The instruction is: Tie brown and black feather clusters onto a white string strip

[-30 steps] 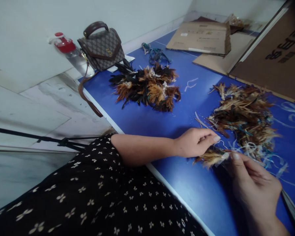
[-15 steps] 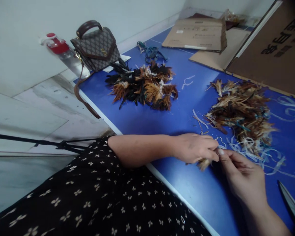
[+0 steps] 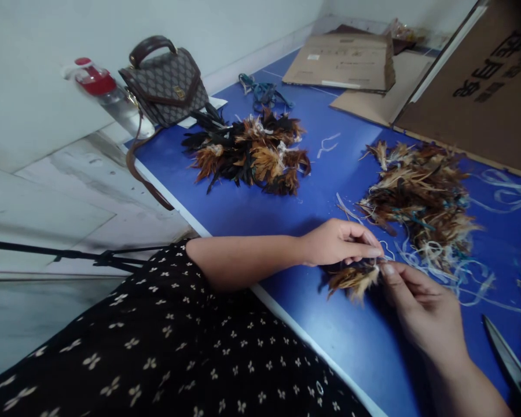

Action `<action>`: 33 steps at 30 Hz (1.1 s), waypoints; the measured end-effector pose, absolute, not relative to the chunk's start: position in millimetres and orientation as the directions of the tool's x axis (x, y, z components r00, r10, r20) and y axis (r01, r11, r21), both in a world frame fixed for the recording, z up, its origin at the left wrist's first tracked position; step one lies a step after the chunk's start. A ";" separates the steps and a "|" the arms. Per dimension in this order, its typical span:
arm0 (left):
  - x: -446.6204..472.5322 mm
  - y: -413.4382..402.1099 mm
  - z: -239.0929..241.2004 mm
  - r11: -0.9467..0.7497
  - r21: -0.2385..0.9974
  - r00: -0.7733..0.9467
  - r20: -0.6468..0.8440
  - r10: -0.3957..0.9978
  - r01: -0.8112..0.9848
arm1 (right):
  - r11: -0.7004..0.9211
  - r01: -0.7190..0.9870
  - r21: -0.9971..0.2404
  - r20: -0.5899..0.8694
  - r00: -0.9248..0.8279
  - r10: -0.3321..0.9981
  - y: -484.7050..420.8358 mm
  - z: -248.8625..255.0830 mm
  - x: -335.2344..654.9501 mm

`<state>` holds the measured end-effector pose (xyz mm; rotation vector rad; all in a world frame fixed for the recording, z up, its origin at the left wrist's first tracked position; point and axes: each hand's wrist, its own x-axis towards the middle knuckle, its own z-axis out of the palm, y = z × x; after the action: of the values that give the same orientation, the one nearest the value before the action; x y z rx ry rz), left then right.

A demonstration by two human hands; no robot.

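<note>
A small bundle of brown and tan feathers (image 3: pixel 351 278) lies on the blue table (image 3: pixel 264 214) between my hands. My left hand (image 3: pixel 338 243) pinches its tied end from above, fingers closed. My right hand (image 3: pixel 421 307) meets it from the right, thumb and fingers pinched on the same end of the bundle. A loose heap of brown feathers mixed with pale strips (image 3: pixel 421 197) lies just beyond my hands. A pile of dark and orange feather bundles (image 3: pixel 247 153) sits further left.
A patterned handbag (image 3: pixel 165 84) and a red-capped bottle (image 3: pixel 108 95) stand at the table's far left corner. Flattened cardboard (image 3: pixel 342 61) and a large box (image 3: pixel 477 92) line the back. Scissors (image 3: pixel 507 362) lie at the right. Teal cord (image 3: pixel 263 92) lies behind the pile.
My hands came together at the bundle's tied end, then the left hand lifted slightly, so more of the feather bundle shows below it. The view drifted a little right.
</note>
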<state>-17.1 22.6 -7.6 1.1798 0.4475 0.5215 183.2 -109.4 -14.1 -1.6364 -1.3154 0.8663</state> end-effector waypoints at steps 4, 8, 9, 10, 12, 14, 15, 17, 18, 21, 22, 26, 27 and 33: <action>-10.5 16.5 -15.0 0.372 0.906 0.719 -0.121 0.685 -0.202 | -0.072 0.437 -0.897 0.032 0.226 0.974 -111.3 -12.5 179.5; -8.0 14.0 -18.3 0.370 0.908 0.640 -0.168 0.749 -0.196 | -0.043 0.469 -0.882 0.074 0.227 0.971 -112.5 -14.3 179.7; -8.7 14.6 -17.5 0.354 0.915 0.651 -0.150 0.744 -0.193 | -0.046 0.464 -0.885 0.067 0.223 0.972 -112.3 -15.5 181.0; -9.9 15.6 -16.2 0.325 0.925 0.672 -0.115 0.732 -0.196 | -0.052 0.454 -0.890 0.057 0.222 0.973 -112.0 -16.9 182.8; -12.4 17.6 -13.3 0.244 0.944 0.725 -0.007 0.689 -0.223 | -0.071 0.420 -0.905 0.029 0.226 0.974 -111.2 -19.7 186.9; -13.2 18.3 -12.9 0.182 0.947 0.763 0.089 0.641 -0.263 | -0.090 0.384 -0.919 0.003 0.235 0.972 -110.5 -21.6 190.2; -12.6 17.9 -14.2 0.174 0.944 0.775 0.115 0.621 -0.279 | -0.096 0.371 -0.923 -0.006 0.236 0.972 -110.2 -22.0 191.1; -9.5 16.0 -19.7 0.194 0.934 0.780 0.122 0.614 -0.299 | -0.108 0.352 -0.930 -0.020 0.245 0.969 -109.9 -21.3 191.3; -7.8 14.9 -23.1 0.208 0.933 0.774 0.105 0.625 -0.295 | -0.115 0.341 -0.933 -0.028 0.250 0.968 -109.7 -20.3 190.8; -5.5 13.3 -30.1 0.199 0.950 0.768 0.060 0.637 -0.240 | -0.134 0.314 -0.940 -0.043 0.281 0.959 -109.3 -16.2 188.9; -6.4 13.7 -30.3 0.149 0.965 0.778 0.076 0.623 -0.214 | -0.137 0.310 -0.941 -0.044 0.290 0.956 -109.1 -15.0 188.4; -13.7 18.4 -23.5 -0.187 0.959 0.760 0.284 0.584 -0.215 | -0.144 0.294 -0.945 -0.056 0.289 0.956 -108.3 -13.2 187.4; -15.1 19.4 -21.8 -0.242 0.946 0.751 0.321 0.577 -0.218 | -0.147 0.285 -0.947 -0.063 0.282 0.957 -108.1 -13.7 187.4; -16.3 18.9 -17.7 -0.366 0.891 0.716 0.439 0.542 -0.270 | -0.158 0.202 -0.966 -0.110 0.230 0.967 -108.1 -19.4 185.2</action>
<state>-16.3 18.9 -17.7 1.7500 0.2172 0.8629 185.2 -108.1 -19.4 -1.5680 -1.1312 1.0274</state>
